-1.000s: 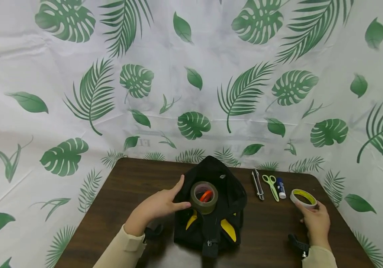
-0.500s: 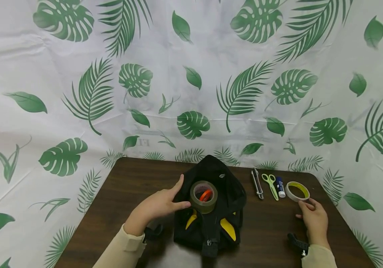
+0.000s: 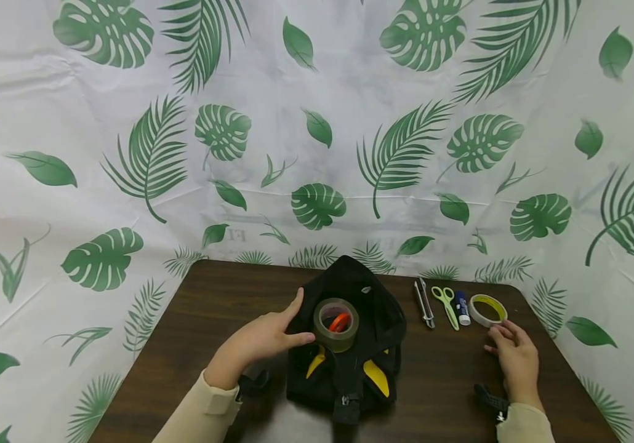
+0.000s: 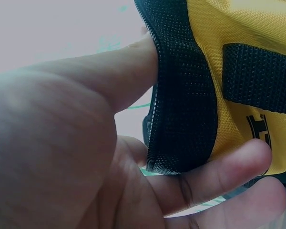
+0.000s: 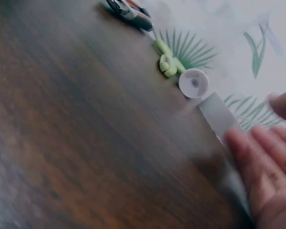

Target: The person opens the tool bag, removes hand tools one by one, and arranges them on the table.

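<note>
My left hand (image 3: 261, 339) holds the side edge of a black and yellow tool bag (image 3: 372, 394). In the left wrist view, the thumb goes behind the zippered rim (image 4: 181, 95) and the fingers (image 4: 219, 176) lie along the yellow outside. A wide roll of brown packing tape (image 3: 321, 335) sits in the bag's mouth, with something orange (image 3: 340, 322) showing through its core. At the right, my right hand (image 3: 519, 363) is at the near edge of a white roll of tape (image 3: 483, 319) lying on the table, its fingers extended and the thumb apart. Whether the fingertips touch the roll is unclear.
Left of the white tape roll lie a glue stick (image 3: 462, 309), green scissors (image 3: 447, 306) and a utility knife (image 3: 424, 303), side by side on the dark wooden table (image 3: 228, 286). A leaf-patterned white sheet (image 3: 272, 141) hangs behind the table.
The white tape roll has moved left and back, close beside the glue stick. My right hand has followed slightly left, its grip on the roll loosened. My left hand stays on the bag.
</note>
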Action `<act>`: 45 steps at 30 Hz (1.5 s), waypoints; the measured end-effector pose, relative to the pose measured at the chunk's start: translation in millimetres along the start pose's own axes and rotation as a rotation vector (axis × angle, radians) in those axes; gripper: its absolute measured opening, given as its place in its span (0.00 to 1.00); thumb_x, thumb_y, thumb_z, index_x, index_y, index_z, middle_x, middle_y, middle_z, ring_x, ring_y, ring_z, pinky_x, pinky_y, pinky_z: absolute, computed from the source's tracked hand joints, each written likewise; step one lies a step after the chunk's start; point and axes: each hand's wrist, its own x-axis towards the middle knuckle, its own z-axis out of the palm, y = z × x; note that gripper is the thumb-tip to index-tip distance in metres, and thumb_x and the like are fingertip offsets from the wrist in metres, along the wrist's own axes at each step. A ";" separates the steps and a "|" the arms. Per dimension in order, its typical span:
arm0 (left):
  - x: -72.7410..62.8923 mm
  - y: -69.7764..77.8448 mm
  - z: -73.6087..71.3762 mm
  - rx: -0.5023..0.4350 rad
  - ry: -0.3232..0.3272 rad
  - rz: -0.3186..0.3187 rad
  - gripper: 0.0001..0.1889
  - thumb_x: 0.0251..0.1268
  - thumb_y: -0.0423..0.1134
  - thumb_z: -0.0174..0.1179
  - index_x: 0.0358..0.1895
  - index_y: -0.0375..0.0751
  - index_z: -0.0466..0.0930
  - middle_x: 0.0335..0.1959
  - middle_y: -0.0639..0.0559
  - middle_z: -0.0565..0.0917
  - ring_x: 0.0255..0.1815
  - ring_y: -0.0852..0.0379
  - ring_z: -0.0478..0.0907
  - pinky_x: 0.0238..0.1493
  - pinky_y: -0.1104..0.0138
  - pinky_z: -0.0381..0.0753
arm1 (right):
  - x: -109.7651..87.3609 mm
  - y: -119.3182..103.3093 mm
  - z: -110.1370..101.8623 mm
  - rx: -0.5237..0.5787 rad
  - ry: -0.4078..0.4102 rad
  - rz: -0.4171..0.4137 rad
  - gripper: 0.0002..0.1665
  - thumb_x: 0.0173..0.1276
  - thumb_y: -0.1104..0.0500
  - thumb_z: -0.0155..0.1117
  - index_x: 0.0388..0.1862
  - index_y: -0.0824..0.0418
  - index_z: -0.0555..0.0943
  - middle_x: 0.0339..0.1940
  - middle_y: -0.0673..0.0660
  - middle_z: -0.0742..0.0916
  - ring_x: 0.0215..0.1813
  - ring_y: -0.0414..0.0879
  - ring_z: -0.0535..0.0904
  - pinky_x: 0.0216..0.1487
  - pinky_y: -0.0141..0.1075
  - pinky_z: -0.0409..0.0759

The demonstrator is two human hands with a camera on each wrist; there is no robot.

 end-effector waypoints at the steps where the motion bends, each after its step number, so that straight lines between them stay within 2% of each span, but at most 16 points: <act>1: 0.1 -0.4 0.1 -0.001 0.000 0.000 0.56 0.74 0.72 0.61 0.92 0.64 0.34 0.81 0.37 0.74 0.76 0.38 0.79 0.75 0.38 0.76 | -0.3 0.4 1.4 0.066 0.010 -0.024 0.35 0.78 0.66 0.70 0.80 0.70 0.72 0.42 0.39 0.88 0.41 0.30 0.88 0.38 0.24 0.88; 5: 0.4 -1.6 0.8 0.001 -0.002 0.001 0.57 0.74 0.73 0.61 0.92 0.64 0.34 0.81 0.37 0.74 0.76 0.38 0.79 0.75 0.38 0.76 | -3.4 -0.5 5.9 0.320 -0.004 -0.101 0.29 0.76 0.71 0.70 0.74 0.70 0.78 0.50 0.51 0.91 0.50 0.37 0.91 0.51 0.23 0.87; 8: 0.7 -2.1 1.2 -0.001 -0.006 0.003 0.57 0.74 0.73 0.61 0.92 0.64 0.34 0.81 0.37 0.74 0.76 0.37 0.79 0.75 0.38 0.77 | -6.1 -2.5 8.6 0.504 -0.075 -0.112 0.26 0.77 0.73 0.66 0.72 0.71 0.79 0.55 0.58 0.92 0.56 0.44 0.92 0.57 0.29 0.88; 10: 1.0 -2.3 1.1 -0.002 -0.007 0.005 0.56 0.74 0.73 0.61 0.92 0.64 0.33 0.81 0.36 0.74 0.76 0.37 0.79 0.75 0.38 0.77 | -7.7 -3.1 10.3 0.603 -0.147 -0.113 0.23 0.79 0.73 0.63 0.71 0.74 0.78 0.56 0.61 0.92 0.59 0.48 0.92 0.60 0.33 0.88; 13: 1.7 -2.2 0.5 0.005 -0.007 0.007 0.57 0.73 0.74 0.60 0.92 0.65 0.33 0.81 0.36 0.74 0.76 0.37 0.79 0.75 0.37 0.76 | -9.8 -2.2 12.4 0.724 -0.301 -0.127 0.20 0.83 0.74 0.54 0.70 0.80 0.75 0.59 0.64 0.91 0.65 0.53 0.90 0.65 0.38 0.87; 16: 2.2 -2.2 -0.2 0.012 -0.003 0.012 0.57 0.74 0.74 0.60 0.92 0.65 0.33 0.81 0.36 0.73 0.76 0.36 0.79 0.75 0.37 0.76 | -12.5 -1.1 15.4 0.809 -0.459 -0.147 0.20 0.87 0.73 0.46 0.70 0.79 0.76 0.63 0.66 0.90 0.69 0.56 0.87 0.70 0.41 0.85; 18: 2.4 -2.4 0.3 0.014 -0.005 0.006 0.57 0.74 0.73 0.60 0.92 0.65 0.33 0.82 0.36 0.73 0.77 0.36 0.78 0.75 0.37 0.76 | -14.4 0.1 18.2 0.828 -0.541 -0.163 0.22 0.88 0.73 0.41 0.71 0.78 0.76 0.64 0.67 0.89 0.70 0.56 0.86 0.72 0.41 0.83; 22: 1.4 -2.4 1.5 0.004 -0.014 0.000 0.56 0.75 0.71 0.61 0.92 0.64 0.33 0.82 0.36 0.72 0.77 0.36 0.78 0.76 0.37 0.75 | -18.3 2.4 25.3 0.833 -0.635 -0.172 0.25 0.88 0.74 0.36 0.73 0.77 0.74 0.65 0.66 0.88 0.71 0.56 0.85 0.74 0.42 0.81; 28: 2.5 -1.9 0.6 0.005 -0.009 0.008 0.56 0.75 0.72 0.61 0.92 0.64 0.33 0.82 0.37 0.72 0.77 0.37 0.78 0.76 0.37 0.76 | -24.2 0.2 42.3 0.838 -0.726 -0.156 0.26 0.89 0.73 0.34 0.78 0.78 0.67 0.67 0.66 0.86 0.73 0.57 0.83 0.76 0.42 0.80; 33: 2.6 -2.3 -0.5 -0.001 -0.008 0.003 0.55 0.76 0.70 0.61 0.92 0.64 0.33 0.83 0.37 0.72 0.77 0.37 0.78 0.76 0.37 0.75 | -32.5 -3.3 58.0 0.774 -0.778 -0.139 0.26 0.90 0.72 0.33 0.79 0.78 0.67 0.67 0.64 0.87 0.73 0.55 0.83 0.76 0.41 0.80; 35: 2.3 -2.6 -0.2 -0.007 -0.009 0.004 0.55 0.76 0.70 0.61 0.92 0.64 0.34 0.83 0.37 0.71 0.78 0.37 0.77 0.76 0.38 0.75 | -36.6 -6.8 63.1 0.757 -0.770 -0.136 0.25 0.90 0.71 0.34 0.78 0.77 0.69 0.67 0.64 0.87 0.73 0.55 0.84 0.76 0.41 0.80; 40: 1.4 -1.8 0.3 -0.013 -0.009 0.012 0.56 0.75 0.71 0.62 0.92 0.64 0.35 0.82 0.36 0.72 0.77 0.37 0.78 0.76 0.38 0.76 | -48.1 -33.0 78.0 0.816 -0.880 -0.216 0.26 0.90 0.72 0.32 0.77 0.77 0.69 0.70 0.66 0.85 0.76 0.57 0.81 0.79 0.42 0.78; 42: 0.9 -1.2 -0.1 -0.007 -0.008 0.011 0.56 0.75 0.71 0.62 0.92 0.63 0.35 0.82 0.36 0.72 0.77 0.37 0.78 0.76 0.38 0.76 | -55.9 -51.6 87.4 0.847 -0.942 -0.263 0.26 0.90 0.73 0.30 0.77 0.79 0.67 0.70 0.67 0.83 0.76 0.58 0.80 0.80 0.42 0.77; 45: 0.8 -1.0 -1.1 -0.002 -0.006 0.012 0.55 0.76 0.70 0.62 0.92 0.63 0.35 0.81 0.36 0.73 0.76 0.37 0.79 0.75 0.38 0.76 | -71.8 -83.5 103.9 0.828 -0.975 -0.300 0.25 0.89 0.74 0.31 0.76 0.81 0.67 0.69 0.67 0.83 0.76 0.58 0.80 0.80 0.42 0.77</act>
